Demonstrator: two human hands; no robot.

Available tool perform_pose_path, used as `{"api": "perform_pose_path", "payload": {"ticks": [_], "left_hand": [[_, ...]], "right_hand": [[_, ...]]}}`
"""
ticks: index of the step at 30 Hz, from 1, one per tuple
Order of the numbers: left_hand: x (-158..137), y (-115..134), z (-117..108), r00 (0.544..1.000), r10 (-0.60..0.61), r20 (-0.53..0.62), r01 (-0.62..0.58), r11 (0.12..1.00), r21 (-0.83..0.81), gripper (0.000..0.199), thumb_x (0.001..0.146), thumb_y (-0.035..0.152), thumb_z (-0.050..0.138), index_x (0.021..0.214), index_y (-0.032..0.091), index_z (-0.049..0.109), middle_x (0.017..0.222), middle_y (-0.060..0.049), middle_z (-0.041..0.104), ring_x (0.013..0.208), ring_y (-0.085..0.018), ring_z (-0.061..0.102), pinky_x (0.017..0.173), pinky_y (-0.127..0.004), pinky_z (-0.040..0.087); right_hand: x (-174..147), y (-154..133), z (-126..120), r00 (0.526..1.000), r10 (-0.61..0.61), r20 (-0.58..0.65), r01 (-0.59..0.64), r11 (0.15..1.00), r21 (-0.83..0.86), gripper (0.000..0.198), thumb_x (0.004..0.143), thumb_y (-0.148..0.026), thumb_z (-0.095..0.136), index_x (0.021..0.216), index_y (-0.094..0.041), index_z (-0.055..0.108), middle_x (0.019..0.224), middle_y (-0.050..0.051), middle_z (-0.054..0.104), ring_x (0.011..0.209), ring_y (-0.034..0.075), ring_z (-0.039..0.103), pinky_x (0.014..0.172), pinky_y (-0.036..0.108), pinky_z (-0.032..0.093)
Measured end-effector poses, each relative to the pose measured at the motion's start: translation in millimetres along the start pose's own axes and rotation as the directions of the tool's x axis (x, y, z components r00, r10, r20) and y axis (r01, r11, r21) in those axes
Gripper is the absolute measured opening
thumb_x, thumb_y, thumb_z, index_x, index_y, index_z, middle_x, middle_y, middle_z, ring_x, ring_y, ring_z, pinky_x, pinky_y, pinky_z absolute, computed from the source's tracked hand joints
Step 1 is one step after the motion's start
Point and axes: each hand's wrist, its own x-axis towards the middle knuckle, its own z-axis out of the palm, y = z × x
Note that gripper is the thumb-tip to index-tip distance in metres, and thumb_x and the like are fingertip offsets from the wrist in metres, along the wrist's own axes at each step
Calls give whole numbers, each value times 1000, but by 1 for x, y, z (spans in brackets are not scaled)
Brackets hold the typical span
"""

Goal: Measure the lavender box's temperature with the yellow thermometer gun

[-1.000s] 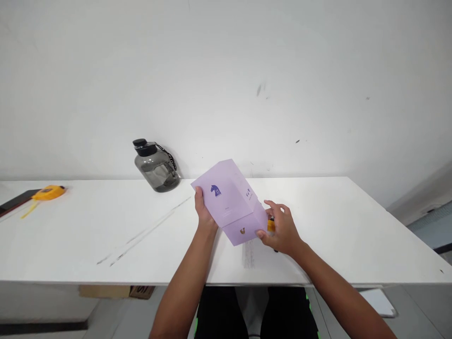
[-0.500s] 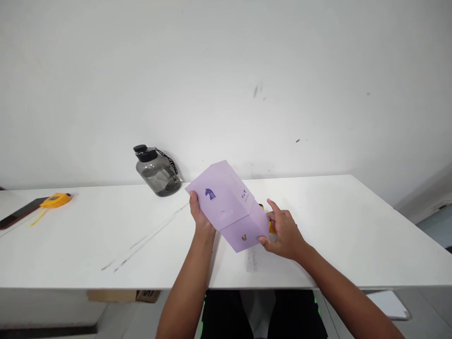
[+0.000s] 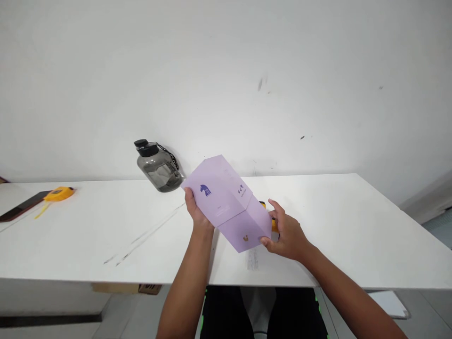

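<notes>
A lilac cardboard box, printed with a dark blue horse-head logo, is held tilted above the white table. It shows two parts: a larger outer sleeve and an inner section with a small gold mark, sticking out at the lower right. My left hand grips the outer part from the left, thumb on its edge and the other fingers hidden beneath. At the inner section's right end, my right hand pinches with its thumb, index finger raised. Behind the box, a yellow and black object is mostly covered.
A grey transparent bottle with a black cap leans at the wall on the left. Farther left lie a yellow tape measure and a dark flat object. The white table meets the wall at the back.
The inner section sticks out slightly farther from the outer part. My left hand has shifted a little left and up, my right hand slightly right. The camera view has shifted slightly.
</notes>
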Motion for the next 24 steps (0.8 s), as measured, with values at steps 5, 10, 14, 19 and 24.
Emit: {"api": "perform_pose_path", "payload": {"ticks": [5,10,14,19,24], "left_hand": [[2,0,-2,999,-31,19,31,999,-9,50,82,62,60,108,21,70,110,-7,74,114,-26,65,100,-40,52],[2,1,-3,999,-27,38,27,1000,10,51,82,63,60,109,21,70,112,-8,73,118,-27,63,103,-41,50],[3,5,-3,1000,10,25,-10,1000,29,53,80,63,63,109,20,70,106,-7,75,113,-27,66,101,-39,51],[-5,22,1,986,162,36,-165,978,128,55,70,64,72,107,23,72,100,-4,77,108,-27,69,95,-35,56],[-26,50,5,975,205,91,-219,957,192,68,59,63,80,116,26,69,101,-3,77,113,-33,67,96,-40,57]], "right_hand": [[-3,0,-2,999,20,46,-20,1000,-11,93,76,-51,60,151,-18,17,99,11,69,69,21,64,60,33,48],[-3,0,-1,998,-12,62,14,1000,-21,94,76,-50,62,152,-18,17,102,10,69,69,19,62,62,32,47],[-1,-4,-4,993,4,122,2,999,-44,99,74,-48,66,154,-15,17,100,10,68,72,21,62,66,34,47],[0,-17,-7,956,26,291,-12,999,-50,106,76,-50,68,158,-15,10,96,9,67,79,25,63,70,37,47],[8,-40,-2,960,-32,279,30,999,12,109,73,-60,72,157,-19,15,120,16,63,101,32,61,84,45,47]]}}
